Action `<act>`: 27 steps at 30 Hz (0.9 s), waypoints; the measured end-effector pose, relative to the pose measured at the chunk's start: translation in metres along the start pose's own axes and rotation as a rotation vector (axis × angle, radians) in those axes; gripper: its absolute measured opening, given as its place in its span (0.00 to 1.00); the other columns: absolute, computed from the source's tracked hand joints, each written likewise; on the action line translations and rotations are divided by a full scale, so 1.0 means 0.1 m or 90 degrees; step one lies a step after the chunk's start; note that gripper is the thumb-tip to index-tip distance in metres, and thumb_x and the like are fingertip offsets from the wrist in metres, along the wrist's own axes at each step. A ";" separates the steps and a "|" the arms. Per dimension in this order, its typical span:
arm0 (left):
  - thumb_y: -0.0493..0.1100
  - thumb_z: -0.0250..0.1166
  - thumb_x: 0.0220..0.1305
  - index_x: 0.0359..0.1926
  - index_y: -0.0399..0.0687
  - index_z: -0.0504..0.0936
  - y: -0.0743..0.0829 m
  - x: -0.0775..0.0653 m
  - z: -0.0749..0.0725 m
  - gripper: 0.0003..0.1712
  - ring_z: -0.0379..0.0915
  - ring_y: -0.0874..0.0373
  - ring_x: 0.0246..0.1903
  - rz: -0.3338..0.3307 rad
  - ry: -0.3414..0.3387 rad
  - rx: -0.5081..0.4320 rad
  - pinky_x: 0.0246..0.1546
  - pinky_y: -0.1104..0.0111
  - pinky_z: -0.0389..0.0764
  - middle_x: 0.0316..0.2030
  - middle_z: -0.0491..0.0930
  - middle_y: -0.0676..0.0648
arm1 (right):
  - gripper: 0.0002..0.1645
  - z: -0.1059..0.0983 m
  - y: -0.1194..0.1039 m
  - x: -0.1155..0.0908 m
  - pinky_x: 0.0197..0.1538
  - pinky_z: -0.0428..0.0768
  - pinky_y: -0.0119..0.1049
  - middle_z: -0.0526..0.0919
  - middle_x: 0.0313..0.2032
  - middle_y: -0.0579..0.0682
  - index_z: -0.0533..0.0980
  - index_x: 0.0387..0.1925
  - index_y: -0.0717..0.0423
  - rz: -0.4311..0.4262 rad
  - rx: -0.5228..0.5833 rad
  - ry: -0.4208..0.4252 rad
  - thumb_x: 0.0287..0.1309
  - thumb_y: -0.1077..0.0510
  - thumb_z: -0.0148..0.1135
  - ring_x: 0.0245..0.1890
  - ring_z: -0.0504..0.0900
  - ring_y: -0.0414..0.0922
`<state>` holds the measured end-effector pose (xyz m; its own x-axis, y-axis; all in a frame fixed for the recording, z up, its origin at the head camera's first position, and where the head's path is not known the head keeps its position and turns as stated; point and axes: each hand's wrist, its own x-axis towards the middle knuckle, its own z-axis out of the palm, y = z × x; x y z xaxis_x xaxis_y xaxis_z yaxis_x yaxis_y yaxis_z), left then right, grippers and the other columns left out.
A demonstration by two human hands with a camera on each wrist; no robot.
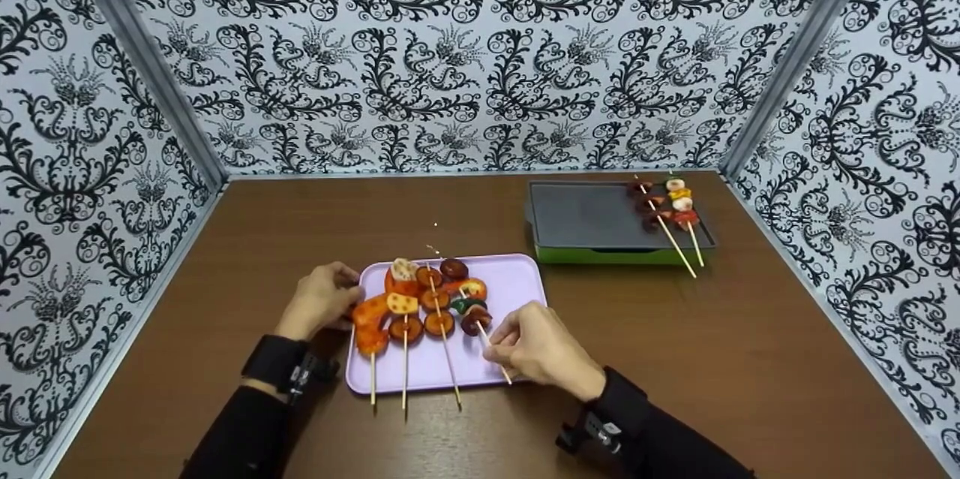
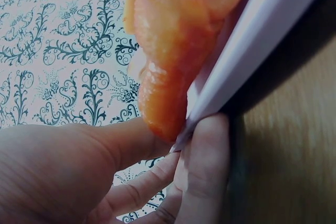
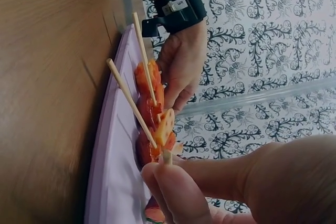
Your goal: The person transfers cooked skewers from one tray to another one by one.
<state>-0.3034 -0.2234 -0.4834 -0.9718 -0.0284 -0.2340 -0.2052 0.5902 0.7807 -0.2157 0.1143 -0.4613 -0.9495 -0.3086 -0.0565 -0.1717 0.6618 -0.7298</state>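
Note:
A lilac tray [image 1: 517,280] carries several skewers of toy-like food, their sticks poking past its near rim. At its left side my left hand [image 1: 319,302] holds the rim; the left wrist view shows the tray edge [image 2: 231,61] between thumb and fingers, beside an orange-red food piece [image 2: 176,45]. My right hand [image 1: 544,347] pinches the stick of the rightmost skewer [image 1: 475,320], which has a dark brown piece, a green piece and a yellow-orange piece. In the right wrist view the stick's end [image 3: 167,157] shows between thumb and finger. Whether this skewer touches the tray I cannot tell.
A grill with a dark plate [image 1: 585,212] and green base [image 1: 600,257] stands at the back right. Two skewers [image 1: 667,220] lie on its right side, sticks overhanging the front. Patterned walls [image 1: 465,58] enclose the brown table [image 1: 712,359] at the back and sides.

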 end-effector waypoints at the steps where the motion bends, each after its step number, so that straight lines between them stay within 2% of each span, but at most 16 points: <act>1: 0.44 0.63 0.56 0.48 0.47 0.74 0.00 0.00 0.00 0.18 0.80 0.53 0.22 0.001 0.000 0.000 0.21 0.60 0.84 0.44 0.76 0.39 | 0.08 0.01 0.00 0.00 0.21 0.78 0.29 0.82 0.19 0.41 0.81 0.22 0.46 0.007 0.014 -0.007 0.43 0.48 0.71 0.17 0.79 0.35; 6: 0.44 0.62 0.57 0.49 0.47 0.74 0.00 0.00 0.00 0.18 0.79 0.54 0.22 0.002 0.000 -0.002 0.21 0.60 0.84 0.45 0.76 0.39 | 0.10 0.08 -0.01 0.00 0.19 0.81 0.32 0.83 0.22 0.44 0.80 0.25 0.50 0.041 0.087 -0.031 0.43 0.50 0.71 0.16 0.82 0.39; 12: 0.44 0.63 0.57 0.48 0.48 0.74 0.00 -0.01 0.00 0.18 0.80 0.54 0.22 -0.001 0.002 -0.002 0.21 0.60 0.84 0.45 0.77 0.40 | 0.11 0.20 0.00 -0.01 0.19 0.82 0.35 0.84 0.22 0.48 0.79 0.28 0.54 0.049 0.170 -0.037 0.43 0.53 0.71 0.16 0.82 0.42; 19: 0.44 0.63 0.57 0.48 0.47 0.73 0.02 -0.03 0.00 0.18 0.79 0.55 0.23 0.001 -0.003 0.005 0.22 0.61 0.85 0.46 0.76 0.39 | 0.10 0.31 0.03 0.01 0.19 0.82 0.37 0.84 0.23 0.47 0.79 0.27 0.53 0.013 0.179 -0.028 0.45 0.53 0.70 0.16 0.82 0.42; 27: 0.44 0.63 0.57 0.49 0.47 0.73 0.03 -0.05 0.00 0.18 0.80 0.54 0.24 -0.004 -0.001 -0.001 0.23 0.60 0.85 0.45 0.76 0.39 | 0.12 0.32 0.04 0.03 0.23 0.84 0.42 0.85 0.24 0.47 0.80 0.29 0.52 0.017 0.188 -0.051 0.43 0.51 0.71 0.17 0.83 0.43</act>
<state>-0.2988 -0.2213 -0.4794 -0.9703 -0.0312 -0.2398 -0.2117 0.5892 0.7798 -0.2107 0.0944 -0.4860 -0.9271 -0.3541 -0.1228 -0.0525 0.4471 -0.8930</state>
